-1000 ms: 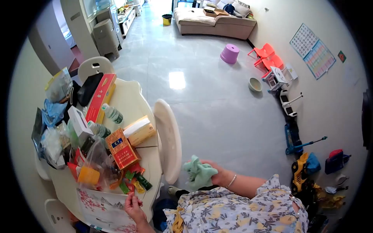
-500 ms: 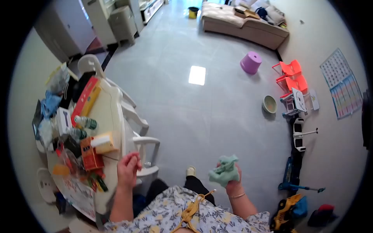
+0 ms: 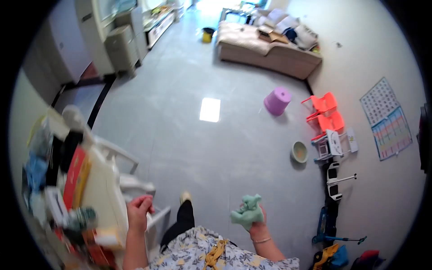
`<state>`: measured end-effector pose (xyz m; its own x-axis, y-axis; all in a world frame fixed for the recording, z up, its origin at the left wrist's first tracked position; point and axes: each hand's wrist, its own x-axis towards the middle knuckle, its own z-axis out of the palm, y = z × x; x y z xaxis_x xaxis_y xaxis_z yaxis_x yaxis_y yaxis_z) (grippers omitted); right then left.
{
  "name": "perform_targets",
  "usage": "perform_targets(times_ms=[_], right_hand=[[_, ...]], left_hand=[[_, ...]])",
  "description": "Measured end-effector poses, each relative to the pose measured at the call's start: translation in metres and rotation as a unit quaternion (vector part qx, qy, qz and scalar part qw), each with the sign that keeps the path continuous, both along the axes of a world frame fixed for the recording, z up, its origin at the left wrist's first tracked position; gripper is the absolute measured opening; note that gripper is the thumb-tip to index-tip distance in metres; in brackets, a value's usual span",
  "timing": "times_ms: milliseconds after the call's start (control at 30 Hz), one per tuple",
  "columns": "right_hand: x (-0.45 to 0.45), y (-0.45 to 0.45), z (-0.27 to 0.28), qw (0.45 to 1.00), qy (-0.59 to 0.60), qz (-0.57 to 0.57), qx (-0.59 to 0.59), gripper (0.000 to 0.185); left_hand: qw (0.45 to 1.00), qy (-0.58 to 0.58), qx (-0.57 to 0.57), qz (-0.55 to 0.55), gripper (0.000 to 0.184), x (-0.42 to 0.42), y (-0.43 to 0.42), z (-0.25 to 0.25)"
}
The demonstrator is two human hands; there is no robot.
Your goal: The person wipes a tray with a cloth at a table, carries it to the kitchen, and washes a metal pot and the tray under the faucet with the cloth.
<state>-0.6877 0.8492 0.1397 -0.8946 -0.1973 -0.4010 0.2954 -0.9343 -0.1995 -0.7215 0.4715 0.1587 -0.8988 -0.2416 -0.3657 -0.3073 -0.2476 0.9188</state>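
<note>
A crumpled pale green cloth [image 3: 247, 213] is gripped in my right hand [image 3: 258, 227], held up in front of my body over the floor. The cloth covers most of those fingers. My left hand [image 3: 140, 210] is raised beside the white table [image 3: 105, 189], its fingers curled together, and I see nothing in them. Behind this hand stand white plastic chairs [image 3: 130, 184] drawn up along the table's edge.
Bottles [image 3: 83, 218], a long red box [image 3: 74, 177] and bags crowd the table at left. On the right stand a purple bucket-shaped stool [image 3: 277, 101], a green basin [image 3: 299, 152], orange chairs [image 3: 330, 121] and a blue scooter [image 3: 321, 229]. A beige sofa [image 3: 265, 58] is at the back.
My view has shifted, so the floor items now sit lower and further left. One foot has stepped forward. The green cloth stays in my right hand; my left hand stays curled.
</note>
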Motion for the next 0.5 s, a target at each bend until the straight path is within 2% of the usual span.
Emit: perform_targets(times_ms=[33,100,167,233,267,400,500], right_hand=[[-0.021,0.001,-0.002,1.000,0.017,-0.019,0.006,0.036],[-0.057,0.013,0.005,0.997,-0.062,-0.043,0.017,0.033],[-0.086,0.012,0.028,0.995,-0.057,-0.057,0.063,0.032],[-0.114,0.005,0.047,0.987,-0.086,-0.078,0.107,0.030],[-0.132,0.003,0.050,0.986,-0.087,-0.095,0.106,0.030],[-0.200,0.005,0.053,0.978,-0.116,-0.154,0.086,0.030],[-0.274,0.020,0.037,0.982,-0.097,-0.143,0.068,0.030]], left_hand=[[1.000,0.011,-0.006,-0.020,0.011,-0.035,-0.010,-0.003],[0.998,0.048,0.017,-0.046,0.010,-0.105,-0.020,0.004],[0.994,0.076,0.021,-0.073,0.009,-0.170,-0.023,0.008],[0.981,0.158,-0.020,-0.114,0.007,-0.230,-0.024,0.010],[0.979,0.158,-0.017,-0.130,0.007,-0.261,-0.024,0.013],[0.978,0.102,0.030,-0.182,0.008,-0.364,-0.010,0.015],[0.995,-0.020,-0.008,-0.100,0.013,-0.437,-0.011,-0.022]])
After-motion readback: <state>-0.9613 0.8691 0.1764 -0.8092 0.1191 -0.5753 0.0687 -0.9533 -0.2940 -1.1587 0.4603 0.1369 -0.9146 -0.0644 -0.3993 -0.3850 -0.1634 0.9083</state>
